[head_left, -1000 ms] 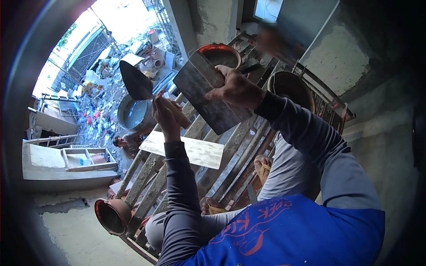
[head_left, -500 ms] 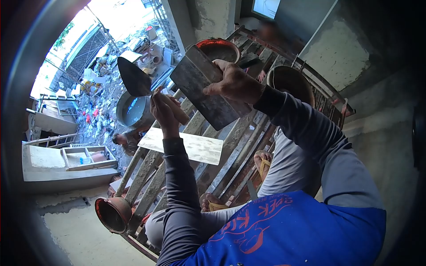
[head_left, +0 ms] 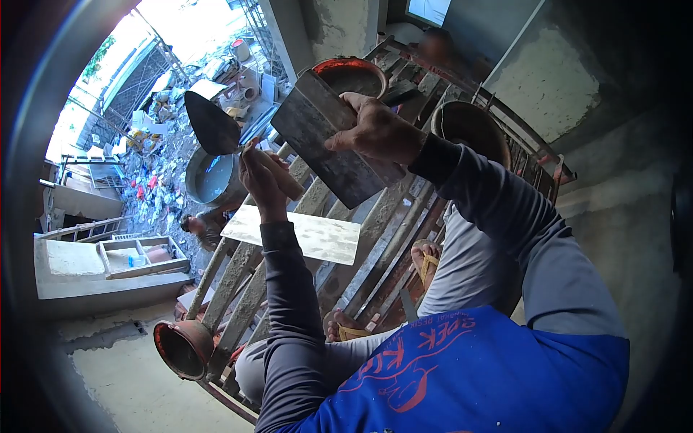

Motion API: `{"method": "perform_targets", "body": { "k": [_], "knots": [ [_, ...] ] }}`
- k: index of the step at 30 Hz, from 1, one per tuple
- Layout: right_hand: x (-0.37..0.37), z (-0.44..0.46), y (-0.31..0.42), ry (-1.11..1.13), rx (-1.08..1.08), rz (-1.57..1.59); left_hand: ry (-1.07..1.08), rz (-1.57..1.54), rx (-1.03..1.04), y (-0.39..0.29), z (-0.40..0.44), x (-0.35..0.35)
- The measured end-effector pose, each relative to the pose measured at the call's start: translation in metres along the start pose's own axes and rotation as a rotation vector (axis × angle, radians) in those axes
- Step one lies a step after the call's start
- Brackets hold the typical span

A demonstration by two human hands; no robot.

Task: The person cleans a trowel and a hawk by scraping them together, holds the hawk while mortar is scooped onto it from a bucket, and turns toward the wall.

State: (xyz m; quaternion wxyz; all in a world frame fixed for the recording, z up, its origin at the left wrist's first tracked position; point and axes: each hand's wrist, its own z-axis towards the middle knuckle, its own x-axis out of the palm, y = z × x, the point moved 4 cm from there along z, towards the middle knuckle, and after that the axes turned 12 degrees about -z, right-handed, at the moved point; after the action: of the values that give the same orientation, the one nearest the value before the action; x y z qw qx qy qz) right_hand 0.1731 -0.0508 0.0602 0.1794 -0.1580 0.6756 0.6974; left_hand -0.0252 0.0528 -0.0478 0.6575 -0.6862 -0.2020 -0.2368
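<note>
My left hand (head_left: 261, 184) is closed around the wooden handle (head_left: 281, 177) of a pointed trowel, whose dark blade (head_left: 211, 123) points up and to the left. In my right hand (head_left: 379, 131) is a flat rectangular plastering float (head_left: 328, 141), gripped at its back edge with the thumb lying over its face. The float is tilted, apart from the trowel. Just below both tools, a pale rectangular board (head_left: 292, 234) lies across the scaffold planks (head_left: 245, 289).
Buckets stand around the scaffold: an orange-rimmed one (head_left: 354, 66), a brown one (head_left: 473, 133) and another (head_left: 182, 350). A metal rail (head_left: 520, 137) runs along the far side. Below are a person (head_left: 209, 229), a round tub (head_left: 215, 179) and rubble. Another person (head_left: 437, 49) is at the top.
Both hands, with the trowel and the float, have shifted very slightly left in view. The grip on each tool is the same.
</note>
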Motion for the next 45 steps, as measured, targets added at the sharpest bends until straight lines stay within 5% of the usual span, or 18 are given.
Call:
{"method": "perform_targets", "body": {
  "k": [38,45],
  "knots": [
    [0.005,0.004,-0.001,0.015,0.06,-0.021,-0.016,0.025,0.0,-0.011,0.002,-0.009],
    [0.01,0.005,-0.008,-0.014,0.032,0.194,-0.012,-0.009,-0.029,-0.018,-0.003,-0.009]
  ]
}}
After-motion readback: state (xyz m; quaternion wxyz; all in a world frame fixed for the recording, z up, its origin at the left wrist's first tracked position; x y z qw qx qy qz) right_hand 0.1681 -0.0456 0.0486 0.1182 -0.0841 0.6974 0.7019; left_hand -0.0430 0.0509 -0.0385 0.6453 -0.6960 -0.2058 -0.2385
